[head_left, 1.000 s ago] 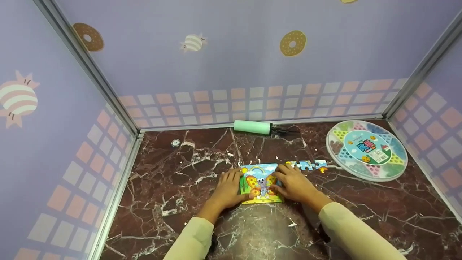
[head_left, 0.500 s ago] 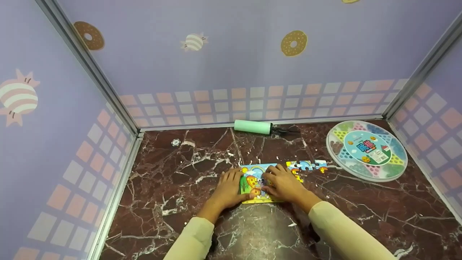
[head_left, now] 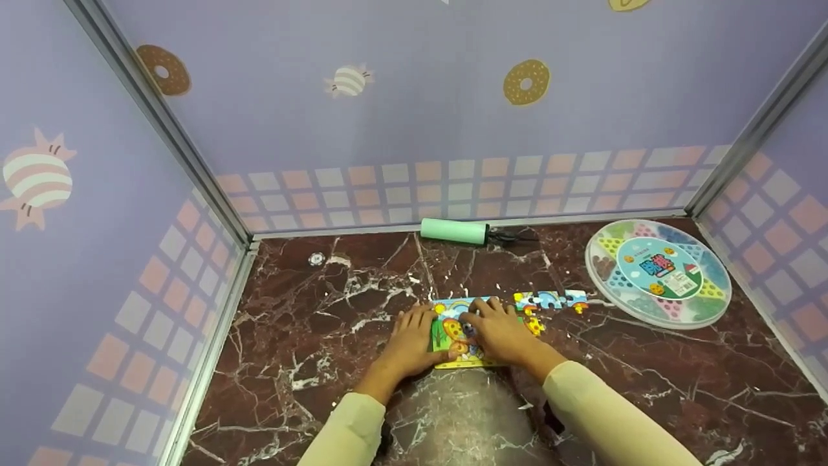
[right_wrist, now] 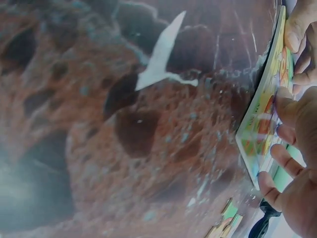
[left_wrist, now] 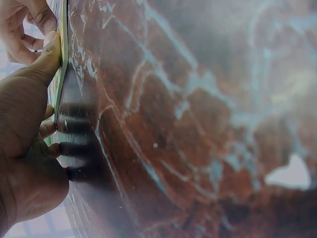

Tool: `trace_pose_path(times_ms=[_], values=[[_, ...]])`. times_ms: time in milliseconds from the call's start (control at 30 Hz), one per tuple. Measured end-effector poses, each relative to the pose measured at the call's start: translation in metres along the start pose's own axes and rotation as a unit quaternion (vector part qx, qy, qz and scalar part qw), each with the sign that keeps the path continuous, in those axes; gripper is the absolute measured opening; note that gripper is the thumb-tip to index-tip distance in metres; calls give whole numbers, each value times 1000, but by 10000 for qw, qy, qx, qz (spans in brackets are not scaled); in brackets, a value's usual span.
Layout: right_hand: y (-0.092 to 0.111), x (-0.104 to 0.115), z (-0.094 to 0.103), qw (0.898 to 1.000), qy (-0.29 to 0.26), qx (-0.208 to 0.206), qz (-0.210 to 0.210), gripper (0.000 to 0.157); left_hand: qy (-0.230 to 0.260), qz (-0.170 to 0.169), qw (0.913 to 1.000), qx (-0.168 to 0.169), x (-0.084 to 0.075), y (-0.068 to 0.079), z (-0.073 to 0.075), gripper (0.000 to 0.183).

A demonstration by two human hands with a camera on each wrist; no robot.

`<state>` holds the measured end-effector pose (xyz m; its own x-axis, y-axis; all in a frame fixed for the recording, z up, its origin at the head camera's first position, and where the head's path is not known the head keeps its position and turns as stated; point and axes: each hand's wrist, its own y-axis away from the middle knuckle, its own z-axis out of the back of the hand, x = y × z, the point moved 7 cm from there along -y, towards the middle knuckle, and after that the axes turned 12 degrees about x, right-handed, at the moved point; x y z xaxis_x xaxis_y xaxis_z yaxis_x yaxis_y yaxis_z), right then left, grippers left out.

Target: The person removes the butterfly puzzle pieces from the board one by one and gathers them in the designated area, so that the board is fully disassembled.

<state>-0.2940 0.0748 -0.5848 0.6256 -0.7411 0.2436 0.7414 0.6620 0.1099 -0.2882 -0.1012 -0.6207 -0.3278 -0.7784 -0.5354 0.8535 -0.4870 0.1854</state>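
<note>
A cartoon jigsaw puzzle (head_left: 444, 336) in a flat board lies on the dark marbled table. My left hand (head_left: 409, 340) rests along its left side, fingers extended and thumb laid over the front left part of the picture. The left wrist view shows that thumb (left_wrist: 47, 59) on the board's edge. My right hand (head_left: 508, 333) touches the middle of the picture with bent fingertips and covers much of the right half. In the right wrist view, its fingers (right_wrist: 287, 161) reach the board's surface; no separate piece shows between them. Several puzzle pieces (head_left: 550, 299) lie joined just right of the board.
A yellow-orange piece (head_left: 534, 325) sits by the board's right edge. Beyond are a mint-green cylinder (head_left: 454, 231) with a black end and a round clear game box (head_left: 658, 272). A small round disc (head_left: 316, 259) lies back left. Patterned panels (head_left: 453, 116) enclose the table.
My right hand has slid left from the board's right edge to the picture's middle, uncovering the yellow-orange piece. My left hand has stayed in place.
</note>
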Motion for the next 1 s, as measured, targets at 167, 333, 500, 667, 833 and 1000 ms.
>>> trace_pose_path(times_ms=[167, 333, 500, 667, 833, 1000], values=[[-5, 1, -3, 9990, -149, 354, -215, 40, 32, -4, 10000, -5, 1, 0, -1, 100], [-10, 0, -3, 9973, -264, 565, -391, 37, -51, 66, 9999, 84, -4, 1, 2, 98], [-14, 1, -2, 9949, -508, 699, -526, 31, -54, 124, 9998, 167, -10, 4, 7, 93], [-17, 2, -1, 9929, -646, 809, -590, 31, -51, 220, 9995, 210, -12, 6, 8, 93], [-17, 2, -3, 9924, -694, 834, -586, 31, -19, 171, 9997, 182, -12, 6, 8, 94], [-17, 3, -2, 9929, -733, 759, -545, 31, -13, 161, 9997, 171, -12, 5, 7, 94]])
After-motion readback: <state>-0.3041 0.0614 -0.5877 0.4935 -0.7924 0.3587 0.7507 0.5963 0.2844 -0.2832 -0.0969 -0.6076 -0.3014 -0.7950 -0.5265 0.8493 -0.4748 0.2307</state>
